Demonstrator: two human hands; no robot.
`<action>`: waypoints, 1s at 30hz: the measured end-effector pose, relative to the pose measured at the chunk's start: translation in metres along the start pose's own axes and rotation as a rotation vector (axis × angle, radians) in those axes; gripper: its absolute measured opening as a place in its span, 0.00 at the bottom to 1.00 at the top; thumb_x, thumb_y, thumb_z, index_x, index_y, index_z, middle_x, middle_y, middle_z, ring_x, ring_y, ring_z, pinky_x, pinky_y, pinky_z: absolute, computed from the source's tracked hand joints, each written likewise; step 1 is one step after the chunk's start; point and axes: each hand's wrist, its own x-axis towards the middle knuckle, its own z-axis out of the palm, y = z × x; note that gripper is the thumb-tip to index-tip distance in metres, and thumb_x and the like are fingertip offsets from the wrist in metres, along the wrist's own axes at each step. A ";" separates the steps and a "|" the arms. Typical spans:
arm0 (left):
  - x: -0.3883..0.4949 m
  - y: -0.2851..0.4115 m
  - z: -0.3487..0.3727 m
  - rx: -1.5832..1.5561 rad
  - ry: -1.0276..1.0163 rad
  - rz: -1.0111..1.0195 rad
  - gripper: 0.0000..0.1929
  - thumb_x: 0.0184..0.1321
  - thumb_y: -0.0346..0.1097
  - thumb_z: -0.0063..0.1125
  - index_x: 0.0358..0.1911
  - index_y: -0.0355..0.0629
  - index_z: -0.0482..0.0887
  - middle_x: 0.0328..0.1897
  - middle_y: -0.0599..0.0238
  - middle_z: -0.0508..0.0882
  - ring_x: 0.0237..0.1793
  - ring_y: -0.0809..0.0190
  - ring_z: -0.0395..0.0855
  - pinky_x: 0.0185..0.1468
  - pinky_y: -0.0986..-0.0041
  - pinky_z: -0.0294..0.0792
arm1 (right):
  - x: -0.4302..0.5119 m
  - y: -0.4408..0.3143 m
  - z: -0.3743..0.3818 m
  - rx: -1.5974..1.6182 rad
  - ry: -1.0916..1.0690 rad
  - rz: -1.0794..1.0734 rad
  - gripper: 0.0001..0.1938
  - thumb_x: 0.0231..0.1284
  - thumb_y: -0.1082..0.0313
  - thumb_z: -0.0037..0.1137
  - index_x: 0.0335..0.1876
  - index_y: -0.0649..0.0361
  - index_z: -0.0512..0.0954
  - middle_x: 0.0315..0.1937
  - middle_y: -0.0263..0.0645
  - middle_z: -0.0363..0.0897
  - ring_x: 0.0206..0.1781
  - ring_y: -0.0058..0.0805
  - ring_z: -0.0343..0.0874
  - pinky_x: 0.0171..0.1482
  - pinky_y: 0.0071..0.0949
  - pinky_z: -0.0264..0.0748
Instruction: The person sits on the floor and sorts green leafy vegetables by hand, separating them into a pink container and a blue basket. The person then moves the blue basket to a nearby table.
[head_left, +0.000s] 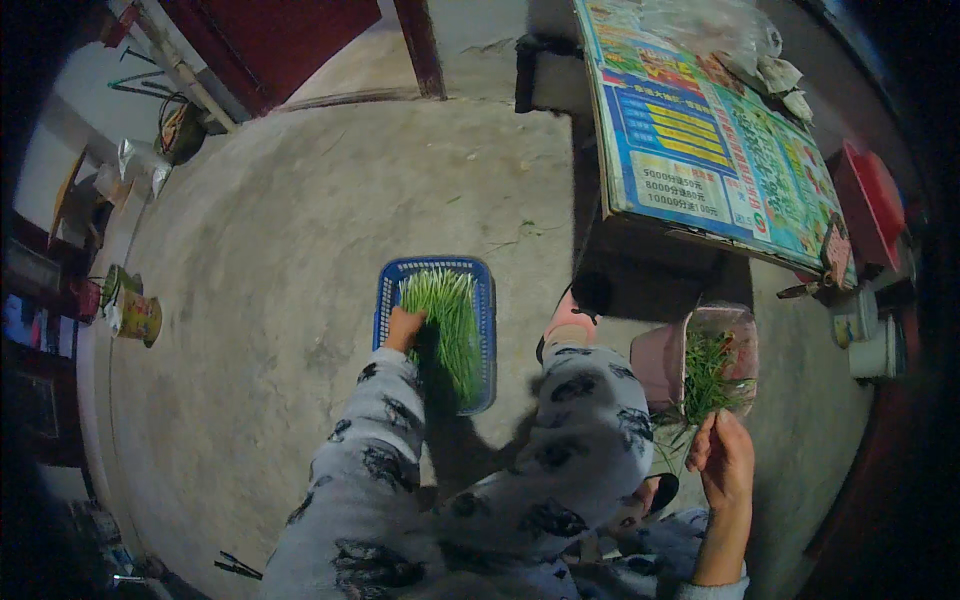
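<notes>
My left hand (406, 328) reaches into a blue plastic basket (489, 337) on the concrete floor, at its left side. It touches a pile of long green stalks (454, 330), likely chives, whose pale ends lie together towards the far rim. Its fingers are partly hidden, so whether they grip any stalks is unclear. At the lower right, my right hand (724, 457) is beside the near rim of a pink plastic bin (660, 364). Its fingers are curled with the thumb against them, and nothing shows in its grasp. Loose green leaves (709, 367) fill the bin's mouth, some trailing over the rim.
A table (675, 150) covered with printed sheets stands at the upper right, bearing plastic bags (712, 30) and a cleaver (834, 247). A red basin (870, 202) is beyond it. Stray green scraps (529, 226) lie on the floor. A yellow bucket (139, 319) stands left.
</notes>
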 end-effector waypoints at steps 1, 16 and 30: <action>-0.010 0.004 -0.003 0.162 0.120 0.068 0.23 0.40 0.40 0.68 0.37 0.30 0.76 0.37 0.45 0.80 0.39 0.47 0.78 0.40 0.60 0.70 | -0.001 0.001 -0.001 -0.002 -0.015 -0.024 0.16 0.64 0.56 0.42 0.25 0.60 0.68 0.15 0.34 0.68 0.16 0.21 0.67 0.20 0.19 0.66; -0.067 -0.206 -0.032 0.749 -0.336 0.296 0.23 0.55 0.54 0.49 0.43 0.42 0.75 0.40 0.52 0.79 0.35 0.48 0.75 0.35 0.59 0.69 | -0.014 -0.002 -0.001 0.004 -0.126 -0.021 0.12 0.63 0.61 0.45 0.31 0.62 0.72 0.20 0.33 0.72 0.20 0.20 0.70 0.24 0.20 0.71; -0.027 -0.145 -0.054 -0.946 -0.261 -0.669 0.08 0.50 0.35 0.53 0.31 0.41 0.72 0.26 0.57 0.72 0.21 0.56 0.69 0.27 0.62 0.68 | -0.019 -0.004 -0.019 -0.048 -0.221 -0.197 0.11 0.64 0.63 0.42 0.32 0.62 0.73 0.21 0.33 0.73 0.19 0.19 0.70 0.22 0.16 0.68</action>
